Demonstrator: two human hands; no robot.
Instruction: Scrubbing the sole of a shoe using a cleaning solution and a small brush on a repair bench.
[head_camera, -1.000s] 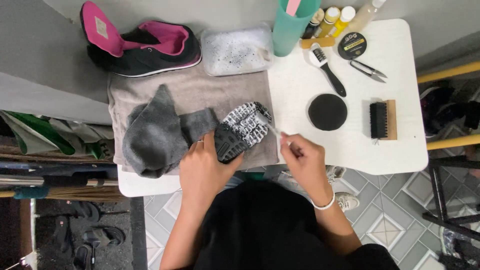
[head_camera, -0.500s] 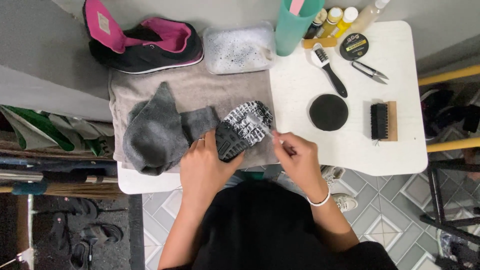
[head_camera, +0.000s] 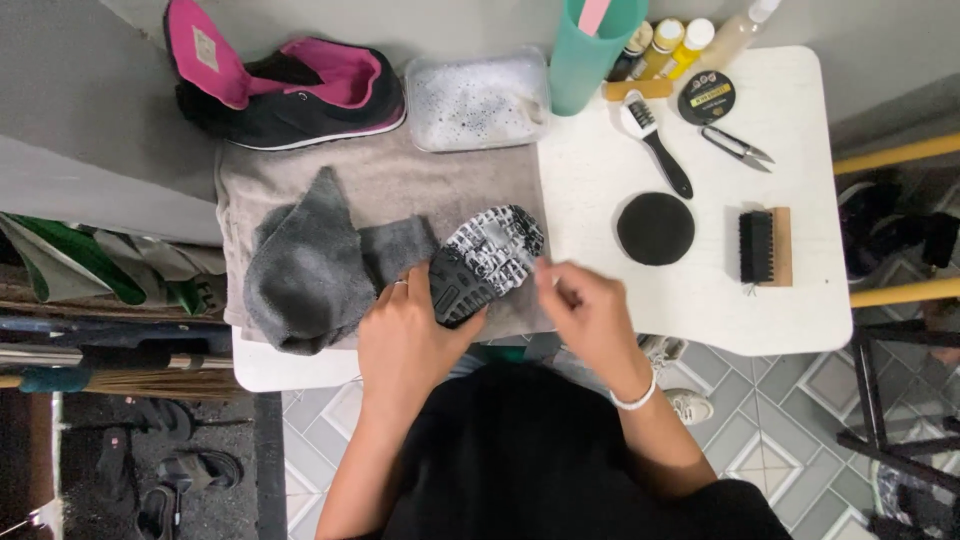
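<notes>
Shoe lies sole-up on the beige towel at the table's near edge, heel toward you; your left hand grips its heel end, fingers curled around the side, beside the grey cloth; your right hand sits just by the toe end, fingers pinched narrow on something small and blurred that I cannot tell; well apart on the white table lie a round black sponge and a wooden brush; a second black-and-pink shoe rests at the towel's far edge.
</notes>
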